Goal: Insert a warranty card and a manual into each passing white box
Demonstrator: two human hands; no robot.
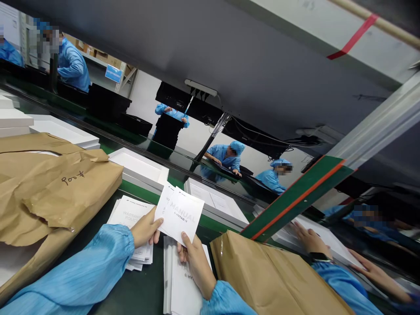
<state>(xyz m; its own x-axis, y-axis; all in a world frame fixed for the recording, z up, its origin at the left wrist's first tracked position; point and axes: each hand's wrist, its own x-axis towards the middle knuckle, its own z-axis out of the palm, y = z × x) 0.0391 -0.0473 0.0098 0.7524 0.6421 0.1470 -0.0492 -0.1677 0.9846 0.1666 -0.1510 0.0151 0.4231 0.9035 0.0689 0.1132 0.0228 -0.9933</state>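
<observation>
White manual booklet point(180, 214) tilted, held by both hands point(146, 228), corner pointing down.

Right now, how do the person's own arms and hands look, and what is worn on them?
Both arms wear loose, shiny light-blue sleeves, the left sleeve and the right sleeve, each gathered at an elastic cuff at the wrist. The left hand and the right hand are bare, without gloves. No ring or watch shows on them, and the sleeves carry no visible marking.

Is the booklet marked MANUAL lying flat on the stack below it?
No, the MANUAL booklet is lifted above the stacks, pinched by the left hand and the right hand.
</observation>
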